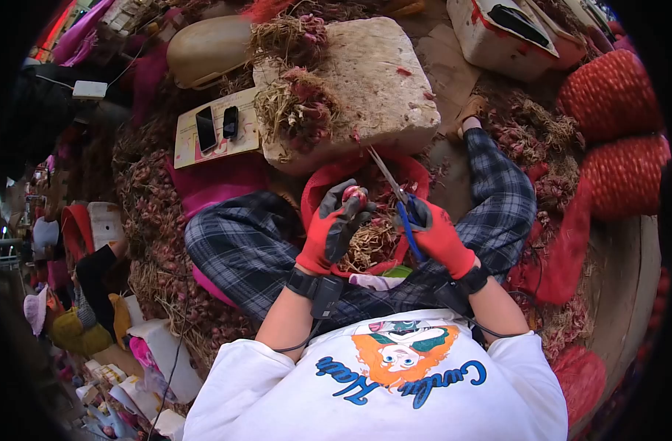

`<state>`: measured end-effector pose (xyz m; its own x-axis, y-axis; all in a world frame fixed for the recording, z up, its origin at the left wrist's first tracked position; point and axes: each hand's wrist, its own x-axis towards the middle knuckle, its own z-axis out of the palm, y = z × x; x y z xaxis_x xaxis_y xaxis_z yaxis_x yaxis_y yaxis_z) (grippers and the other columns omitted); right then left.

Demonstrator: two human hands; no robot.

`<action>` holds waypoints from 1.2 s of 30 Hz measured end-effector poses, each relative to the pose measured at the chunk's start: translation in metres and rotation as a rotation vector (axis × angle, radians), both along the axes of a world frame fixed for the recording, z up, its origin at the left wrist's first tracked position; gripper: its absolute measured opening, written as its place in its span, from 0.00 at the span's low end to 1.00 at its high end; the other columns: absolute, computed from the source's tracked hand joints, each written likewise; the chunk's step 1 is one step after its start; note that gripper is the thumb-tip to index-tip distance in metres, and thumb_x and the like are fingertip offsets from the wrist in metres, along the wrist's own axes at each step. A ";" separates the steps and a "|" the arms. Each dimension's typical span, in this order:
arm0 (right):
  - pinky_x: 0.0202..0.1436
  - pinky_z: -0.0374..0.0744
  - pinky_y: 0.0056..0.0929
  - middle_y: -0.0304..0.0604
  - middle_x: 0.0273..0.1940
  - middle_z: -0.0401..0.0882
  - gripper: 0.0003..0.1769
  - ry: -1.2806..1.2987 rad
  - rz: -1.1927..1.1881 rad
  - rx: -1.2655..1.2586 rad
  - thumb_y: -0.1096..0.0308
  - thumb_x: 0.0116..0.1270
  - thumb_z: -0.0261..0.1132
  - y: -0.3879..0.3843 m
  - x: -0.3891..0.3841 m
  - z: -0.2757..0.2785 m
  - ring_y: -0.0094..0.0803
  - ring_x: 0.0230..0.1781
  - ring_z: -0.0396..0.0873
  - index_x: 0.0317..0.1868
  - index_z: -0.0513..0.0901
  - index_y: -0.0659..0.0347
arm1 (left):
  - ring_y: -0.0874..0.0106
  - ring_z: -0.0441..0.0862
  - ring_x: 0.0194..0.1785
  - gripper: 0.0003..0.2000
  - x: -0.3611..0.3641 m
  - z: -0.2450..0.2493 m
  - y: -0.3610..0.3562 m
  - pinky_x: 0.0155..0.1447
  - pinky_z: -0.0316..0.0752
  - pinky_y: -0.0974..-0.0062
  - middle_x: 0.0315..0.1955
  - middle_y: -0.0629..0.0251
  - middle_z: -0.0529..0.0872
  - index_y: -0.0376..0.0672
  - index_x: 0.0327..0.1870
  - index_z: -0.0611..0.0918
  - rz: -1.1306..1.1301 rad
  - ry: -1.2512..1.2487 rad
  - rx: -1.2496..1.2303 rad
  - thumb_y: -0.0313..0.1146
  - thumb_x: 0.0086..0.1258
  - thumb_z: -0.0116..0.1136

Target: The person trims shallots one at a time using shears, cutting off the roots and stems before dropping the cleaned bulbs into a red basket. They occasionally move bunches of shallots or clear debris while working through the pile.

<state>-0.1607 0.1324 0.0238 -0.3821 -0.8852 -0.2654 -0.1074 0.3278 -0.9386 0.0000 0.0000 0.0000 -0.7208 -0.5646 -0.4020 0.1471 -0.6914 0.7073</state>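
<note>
My left hand [334, 226], in a red and dark grey work glove, has its fingers closed around a shallot [355, 195]. Gloved the same way, my right hand [437, 231] grips a pair of scissors [400, 192] by the blue handles. Their blades look slightly parted and point up and left, apart from the shallot. Between my legs, below both hands, sits a red-rimmed container [418, 170] with dry stalks and roots [372, 246] in it. A bundle of shallots with dried tops [303, 110] lies on the pale foam block [372, 81] in front of me.
Heaps of shallots [156, 220] spread along my left side. Two dark phones [206, 128] rest on a yellowish board [185, 143]. Full red net sacks [611, 95] stand at the right. A white foam box [490, 44] is at the upper right. Another person's arm [93, 268] shows at left.
</note>
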 end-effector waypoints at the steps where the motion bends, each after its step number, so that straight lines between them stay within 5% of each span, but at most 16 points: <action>1: 0.46 0.76 0.31 0.46 0.40 0.83 0.22 -0.002 -0.038 -0.068 0.63 0.57 0.71 -0.007 0.001 0.004 0.34 0.38 0.81 0.51 0.78 0.60 | 0.70 0.78 0.49 0.18 0.001 -0.001 0.000 0.54 0.76 0.76 0.52 0.65 0.76 0.47 0.61 0.69 0.010 -0.010 0.035 0.37 0.72 0.52; 4: 0.42 0.77 0.31 0.46 0.36 0.82 0.21 0.135 0.007 -0.120 0.60 0.56 0.70 -0.023 0.001 0.014 0.37 0.35 0.81 0.47 0.79 0.61 | 0.74 0.78 0.46 0.15 0.011 -0.027 -0.018 0.49 0.76 0.78 0.52 0.66 0.77 0.47 0.58 0.72 -0.076 -0.135 -0.230 0.36 0.74 0.50; 6: 0.39 0.77 0.33 0.47 0.35 0.81 0.20 0.294 0.080 -0.065 0.58 0.56 0.70 -0.022 0.004 0.019 0.41 0.35 0.81 0.46 0.80 0.61 | 0.76 0.77 0.45 0.14 0.016 -0.037 -0.019 0.46 0.76 0.80 0.51 0.67 0.77 0.47 0.57 0.73 -0.072 -0.028 -0.190 0.37 0.74 0.50; 8: 0.37 0.78 0.35 0.48 0.36 0.81 0.20 0.462 0.138 -0.023 0.56 0.55 0.70 -0.013 0.011 0.019 0.44 0.34 0.81 0.45 0.80 0.60 | 0.78 0.77 0.44 0.13 0.018 -0.028 -0.016 0.44 0.75 0.81 0.51 0.68 0.78 0.47 0.56 0.74 0.032 0.290 0.139 0.38 0.74 0.50; 12: 0.33 0.77 0.36 0.46 0.34 0.81 0.19 0.609 0.102 -0.057 0.55 0.53 0.70 0.007 0.008 0.009 0.45 0.33 0.81 0.39 0.79 0.59 | 0.79 0.76 0.48 0.15 0.006 -0.002 -0.012 0.47 0.74 0.81 0.51 0.69 0.78 0.46 0.57 0.73 0.143 0.143 0.141 0.38 0.73 0.51; 17: 0.31 0.76 0.36 0.45 0.32 0.81 0.18 0.619 0.132 0.025 0.54 0.53 0.70 0.021 -0.001 0.013 0.44 0.32 0.80 0.37 0.79 0.58 | 0.78 0.75 0.52 0.16 0.000 0.010 -0.007 0.49 0.74 0.79 0.52 0.70 0.77 0.45 0.59 0.72 0.168 0.061 0.081 0.35 0.73 0.52; 21: 0.30 0.75 0.33 0.48 0.28 0.79 0.14 0.562 0.111 -0.008 0.61 0.55 0.70 0.021 0.000 0.015 0.45 0.26 0.79 0.35 0.80 0.61 | 0.77 0.77 0.49 0.17 -0.001 0.010 -0.004 0.49 0.75 0.79 0.50 0.68 0.78 0.44 0.60 0.71 0.154 0.031 -0.060 0.34 0.72 0.53; 29: 0.30 0.75 0.36 0.48 0.27 0.80 0.14 0.648 0.131 0.045 0.56 0.56 0.68 0.024 -0.005 0.006 0.46 0.28 0.79 0.34 0.81 0.58 | 0.77 0.79 0.45 0.15 0.006 0.006 -0.010 0.47 0.77 0.80 0.46 0.69 0.79 0.44 0.57 0.74 0.068 -0.085 -0.032 0.36 0.72 0.54; 36: 0.31 0.76 0.35 0.48 0.26 0.81 0.18 0.206 0.135 0.137 0.52 0.58 0.68 0.006 -0.001 0.000 0.45 0.28 0.80 0.34 0.84 0.61 | 0.74 0.78 0.42 0.15 0.011 0.002 -0.015 0.43 0.77 0.79 0.46 0.64 0.80 0.43 0.54 0.76 0.003 0.310 0.525 0.40 0.74 0.49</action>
